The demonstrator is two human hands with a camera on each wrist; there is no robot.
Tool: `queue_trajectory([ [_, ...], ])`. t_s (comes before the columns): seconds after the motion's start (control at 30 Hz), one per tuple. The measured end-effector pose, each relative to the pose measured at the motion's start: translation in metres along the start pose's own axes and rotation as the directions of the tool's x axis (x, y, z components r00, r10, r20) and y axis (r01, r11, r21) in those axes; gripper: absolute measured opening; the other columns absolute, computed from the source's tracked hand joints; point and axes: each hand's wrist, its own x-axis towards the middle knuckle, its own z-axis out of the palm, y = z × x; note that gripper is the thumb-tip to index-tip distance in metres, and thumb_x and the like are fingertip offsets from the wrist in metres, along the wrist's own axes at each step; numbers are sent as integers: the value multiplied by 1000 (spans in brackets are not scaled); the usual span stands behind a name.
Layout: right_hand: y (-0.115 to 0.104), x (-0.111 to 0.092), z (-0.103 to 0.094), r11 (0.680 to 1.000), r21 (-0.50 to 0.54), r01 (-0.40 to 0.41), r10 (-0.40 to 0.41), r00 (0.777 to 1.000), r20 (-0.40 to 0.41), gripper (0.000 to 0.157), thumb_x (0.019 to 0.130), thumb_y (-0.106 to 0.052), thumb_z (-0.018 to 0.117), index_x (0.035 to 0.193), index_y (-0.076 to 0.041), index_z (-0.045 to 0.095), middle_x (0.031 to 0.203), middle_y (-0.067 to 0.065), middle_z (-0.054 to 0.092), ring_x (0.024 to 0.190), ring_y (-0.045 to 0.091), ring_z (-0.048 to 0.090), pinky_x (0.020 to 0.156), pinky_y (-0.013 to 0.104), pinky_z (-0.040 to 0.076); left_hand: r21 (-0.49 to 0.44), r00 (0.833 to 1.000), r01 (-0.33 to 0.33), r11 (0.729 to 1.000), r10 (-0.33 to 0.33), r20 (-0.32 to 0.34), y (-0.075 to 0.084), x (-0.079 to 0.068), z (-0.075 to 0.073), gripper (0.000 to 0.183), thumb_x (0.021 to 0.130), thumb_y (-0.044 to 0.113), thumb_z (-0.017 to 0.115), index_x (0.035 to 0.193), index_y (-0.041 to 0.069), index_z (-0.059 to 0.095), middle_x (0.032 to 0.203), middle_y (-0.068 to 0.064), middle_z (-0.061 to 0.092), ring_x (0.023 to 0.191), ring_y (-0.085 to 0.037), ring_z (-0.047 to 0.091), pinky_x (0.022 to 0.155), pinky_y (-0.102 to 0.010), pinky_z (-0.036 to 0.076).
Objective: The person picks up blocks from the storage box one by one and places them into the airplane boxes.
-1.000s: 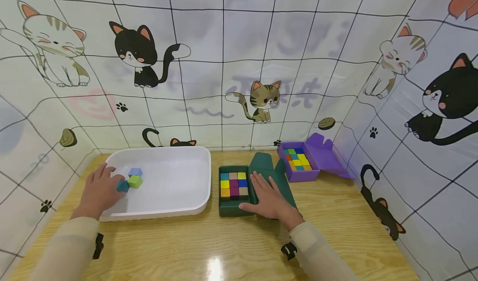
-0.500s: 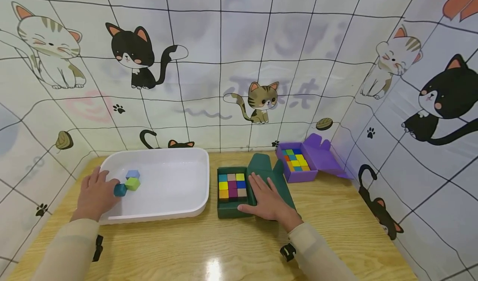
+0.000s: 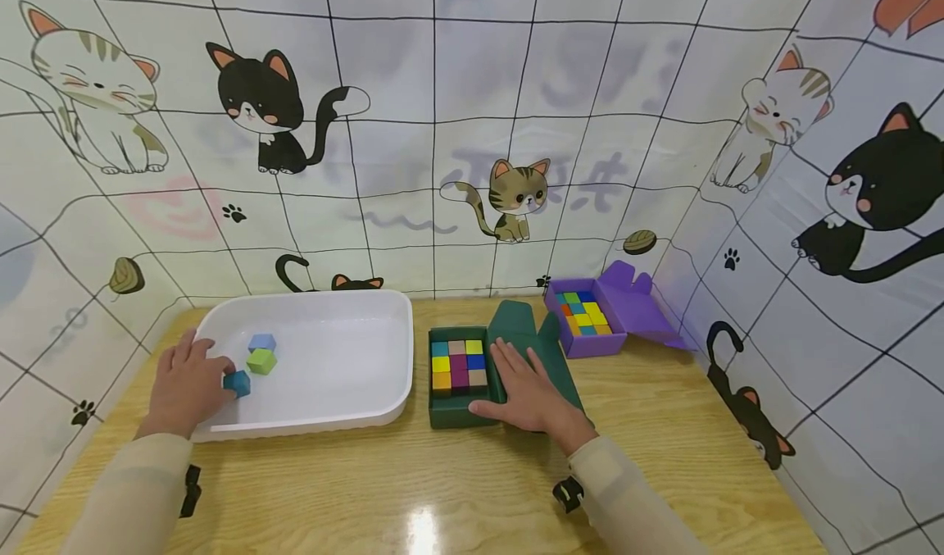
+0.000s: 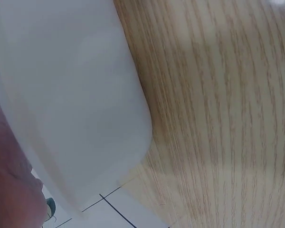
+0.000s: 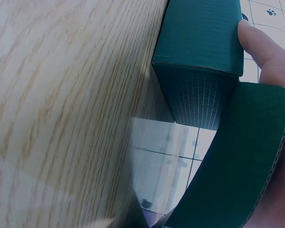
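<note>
My left hand (image 3: 186, 389) reaches over the near left rim of the white tray (image 3: 347, 358), thumb and fingertips at a teal-blue cube (image 3: 238, 384), which they pinch. A light green cube (image 3: 261, 361) and a pale blue cube (image 3: 261, 342) lie just beyond it, touching each other. My right hand (image 3: 533, 393) rests with spread fingers on the folded-back lid (image 3: 564, 375) of a green cardboard box (image 3: 463, 414); its thumb reaches to the box's near edge. Rows of coloured cubes (image 3: 459, 362) fill much of that box. In the left wrist view the tray's wall (image 4: 80, 99) hides the cubes.
Behind and right of the green box stands a purple box (image 3: 593, 345) with coloured cubes inside, its lid (image 3: 642, 313) folded out to the right. Everything stands on a wooden table (image 3: 354, 489), against a cat-print cloth (image 3: 413, 153) at the back and sides.
The teal-blue cube has shifted toward the near side of the tray and turned, apart from the green cube now. My right hand stays on the lid. The head view has shifted slightly.
</note>
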Motion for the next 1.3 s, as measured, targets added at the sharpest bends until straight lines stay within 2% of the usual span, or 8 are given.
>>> queue_trajectory([
  [0.17,0,0,0,1000,-2,2,-2,1000,2,106,82,-77,48,157,-12,12,166,7,10,154,27,11,123,57,0,-13,1000,-13,1000,13,-3,1,-2,-5,32,69,20,82,95,5,72,132,-36,39,137,-55,10,109,-71,15],
  [0.3,1,0,1,1000,1,1,-1,1000,-1,106,82,-78,48,157,-12,12,166,7,10,154,28,11,123,57,0,-10,998,-47,999,46,-33,4,-5,-14,28,69,21,81,91,6,72,130,-34,42,136,-55,16,108,-71,18],
  [0.6,2,0,0,1000,9,-1,1,1000,7,106,82,-77,49,157,-11,11,166,7,9,154,27,10,123,56,-1,-86,991,-109,990,103,-81,17,-6,-24,29,68,29,85,86,10,72,126,-29,49,135,-52,20,108,-71,18],
  [0.93,1,1,-1,1000,5,4,-5,1000,12,107,83,-77,49,157,-12,10,166,6,8,154,25,9,124,56,0,-110,970,-201,973,182,-164,48,-1,-39,30,69,32,85,85,11,71,125,-24,52,136,-50,26,107,-70,21],
  [1.1,2,2,0,1000,4,5,-5,1000,14,107,83,-77,48,157,-12,9,166,6,8,154,24,9,124,56,0,-136,967,-219,966,196,-163,69,3,-43,28,71,30,84,88,11,71,128,-23,51,140,-48,23,109,-69,20],
  [1.3,1,3,-1,1000,19,8,-8,1000,16,106,83,-76,49,157,-11,9,166,6,7,154,24,8,124,56,-2,-145,959,-257,955,234,-161,101,9,-48,27,74,32,82,88,13,72,132,-20,51,143,-45,22,113,-66,19],
])
